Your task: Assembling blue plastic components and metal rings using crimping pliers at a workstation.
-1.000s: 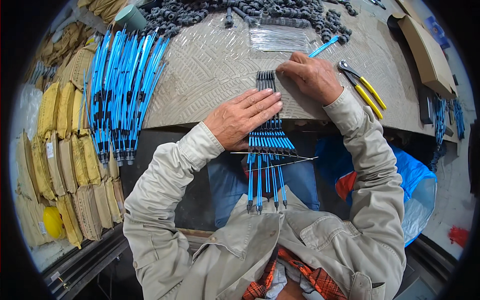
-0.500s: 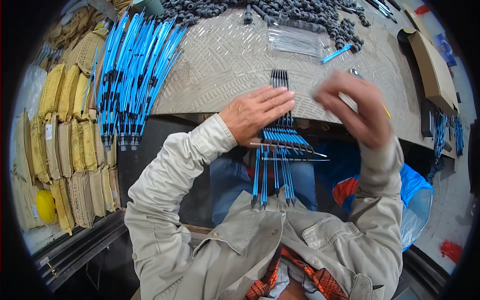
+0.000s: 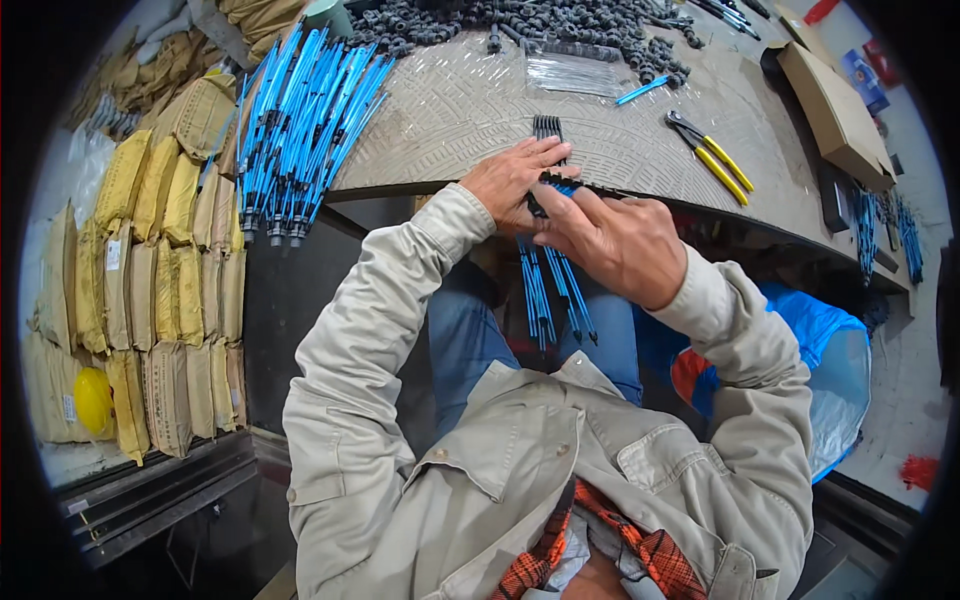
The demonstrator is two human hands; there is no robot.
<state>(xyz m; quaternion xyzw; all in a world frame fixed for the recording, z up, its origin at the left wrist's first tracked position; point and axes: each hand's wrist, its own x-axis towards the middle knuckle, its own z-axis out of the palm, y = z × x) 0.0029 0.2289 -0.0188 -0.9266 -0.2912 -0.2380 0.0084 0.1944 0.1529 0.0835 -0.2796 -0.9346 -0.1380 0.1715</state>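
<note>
A row of slim blue tubes [image 3: 560, 290] with black tips hangs from the table's front edge over my lap. Its black upper ends [image 3: 547, 126] lie side by side on the table. My left hand [image 3: 510, 185] lies across these black ends and holds the row, fingers nearly straight. From the right, my right hand [image 3: 625, 245] closes round the row just below the edge, its index finger and thumb pointing left. A black toothed edge [image 3: 590, 184] shows above its knuckles. What sits between the two hands is mostly hidden.
Yellow-handled pliers [image 3: 715, 160] rest on the table [image 3: 440, 130] at right. A heap of dark fittings [image 3: 420, 22], a clear bag [image 3: 572, 70] and a blue tube [image 3: 642, 90] lie farther back. Blue bundles [image 3: 305, 130] and stacked packets [image 3: 150, 250] stand left; an open carton [image 3: 835, 115] is far right.
My right hand has come in from the right and closed on the row of tubes, uncovering the pliers. The pale thin rods across the tubes are now hidden.
</note>
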